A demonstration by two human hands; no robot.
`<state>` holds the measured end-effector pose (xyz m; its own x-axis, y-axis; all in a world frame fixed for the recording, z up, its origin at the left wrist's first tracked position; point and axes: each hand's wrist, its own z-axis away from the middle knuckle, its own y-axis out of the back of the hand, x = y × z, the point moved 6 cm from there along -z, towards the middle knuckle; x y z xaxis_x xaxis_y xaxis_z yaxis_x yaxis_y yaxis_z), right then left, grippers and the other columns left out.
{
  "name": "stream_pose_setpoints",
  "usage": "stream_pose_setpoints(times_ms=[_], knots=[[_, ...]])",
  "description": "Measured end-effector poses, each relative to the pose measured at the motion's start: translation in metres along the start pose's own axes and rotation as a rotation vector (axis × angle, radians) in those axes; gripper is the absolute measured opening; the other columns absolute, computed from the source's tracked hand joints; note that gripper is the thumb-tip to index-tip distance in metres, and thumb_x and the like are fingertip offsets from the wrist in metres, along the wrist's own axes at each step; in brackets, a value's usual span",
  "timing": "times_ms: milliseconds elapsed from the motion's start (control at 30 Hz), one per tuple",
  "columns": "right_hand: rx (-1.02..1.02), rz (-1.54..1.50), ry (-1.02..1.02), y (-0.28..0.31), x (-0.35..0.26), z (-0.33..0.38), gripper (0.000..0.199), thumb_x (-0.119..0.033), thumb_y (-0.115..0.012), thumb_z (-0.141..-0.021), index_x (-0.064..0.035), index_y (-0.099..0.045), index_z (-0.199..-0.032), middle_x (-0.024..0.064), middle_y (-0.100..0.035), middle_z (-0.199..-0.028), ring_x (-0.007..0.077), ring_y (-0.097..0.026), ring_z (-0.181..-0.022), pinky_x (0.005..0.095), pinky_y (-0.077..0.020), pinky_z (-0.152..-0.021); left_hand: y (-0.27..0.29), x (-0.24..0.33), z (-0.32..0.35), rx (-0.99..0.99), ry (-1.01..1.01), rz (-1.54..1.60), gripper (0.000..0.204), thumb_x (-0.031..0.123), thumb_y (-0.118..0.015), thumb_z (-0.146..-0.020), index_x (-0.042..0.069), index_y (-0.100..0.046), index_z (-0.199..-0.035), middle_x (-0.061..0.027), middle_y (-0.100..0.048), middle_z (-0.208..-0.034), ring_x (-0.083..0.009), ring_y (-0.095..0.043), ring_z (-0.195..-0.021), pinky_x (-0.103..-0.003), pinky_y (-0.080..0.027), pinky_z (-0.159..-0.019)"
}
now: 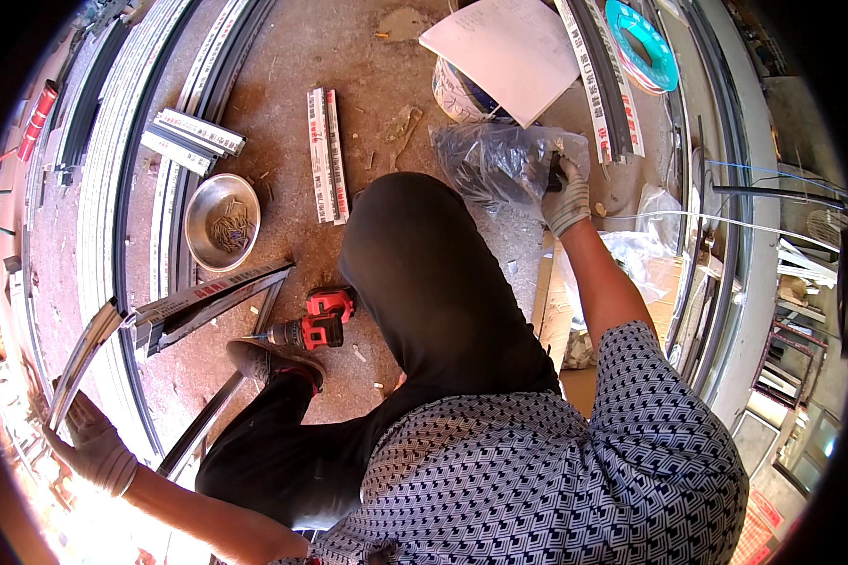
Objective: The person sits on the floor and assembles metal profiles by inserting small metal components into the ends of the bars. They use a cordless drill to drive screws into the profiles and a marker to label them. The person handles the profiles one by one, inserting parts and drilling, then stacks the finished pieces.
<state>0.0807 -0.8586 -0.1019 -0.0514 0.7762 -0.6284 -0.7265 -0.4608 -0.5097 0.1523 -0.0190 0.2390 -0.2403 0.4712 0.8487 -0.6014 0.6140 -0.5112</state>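
Note:
My left hand [94, 447], in a pale work glove, is closed around the lower end of a metal profile [87, 350]. That profile meets a second labelled profile [212, 294] at a corner, forming part of a frame. On the right, my gloved right hand [569, 202] is at the edge of a clear plastic bag [485, 162] with dark contents. A small black piece [555, 173] shows between its fingers; its exact kind is unclear. A red cordless drill [320, 317] lies on the floor beside my shoe [271, 360].
A steel bowl of screws [193, 231] stands left of centre. Short profiles [328, 155] and long profiles [127, 122] lie on the floor. A paper sheet [504, 52] rests on a bucket [454, 92]. A turquoise tape roll [616, 21] sits at the far right.

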Motion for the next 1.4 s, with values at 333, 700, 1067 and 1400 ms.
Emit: stream_pose_setpoints(times_ms=[333,700,1067,1400], knots=[[0.008,0.026,0.012,-0.008,-0.002,0.005,0.036,-0.036,-0.053,-0.1,-0.0104,-0.067,-0.121,0.0132,-0.07,-0.115,0.0311,-0.066,-0.103,0.0517,-0.0523,-0.095,0.004,0.003,-0.004,-0.038,0.015,-0.004,0.074,0.025,-0.068,-0.097,-0.015,-0.031,-0.148,-0.0305,-0.044,-0.15,-0.0367,-0.049,-0.139,-0.046,-0.046,-0.117],[-0.005,0.008,0.045,-0.007,0.001,-0.001,0.036,-0.036,-0.054,-0.1,-0.0102,-0.068,-0.121,0.0136,-0.071,-0.111,0.0311,-0.067,-0.1,0.0491,-0.054,-0.093,0.013,0.007,-0.012,-0.164,0.085,0.047,0.096,0.019,-0.072,-0.094,0.0,-0.007,-0.162,-0.0166,-0.013,-0.17,-0.0335,-0.027,-0.153,-0.049,-0.036,-0.122],[0.007,0.034,0.037,0.008,0.004,-0.012,0.033,-0.033,-0.057,-0.098,-0.0095,-0.067,-0.118,0.0125,-0.071,-0.11,0.0311,-0.066,-0.099,0.0522,-0.0529,-0.092,0.004,0.001,-0.002,-0.087,0.018,0.051,0.075,0.022,-0.07,-0.096,-0.013,-0.03,-0.15,-0.0306,-0.044,-0.15,-0.0373,-0.047,-0.14,-0.047,-0.045,-0.118],[0.14,0.008,-0.076,-0.01,0.008,0.003,0.022,-0.01,-0.059,-0.092,-0.0055,-0.064,-0.113,0.013,-0.064,-0.117,0.0315,-0.062,-0.105,0.0514,-0.06,-0.088,0.011,0.005,-0.007,-0.174,0.077,0.085,0.075,0.023,-0.068,-0.097,-0.011,-0.029,-0.152,-0.0276,-0.042,-0.153,-0.036,-0.046,-0.142,-0.046,-0.044,-0.118]])
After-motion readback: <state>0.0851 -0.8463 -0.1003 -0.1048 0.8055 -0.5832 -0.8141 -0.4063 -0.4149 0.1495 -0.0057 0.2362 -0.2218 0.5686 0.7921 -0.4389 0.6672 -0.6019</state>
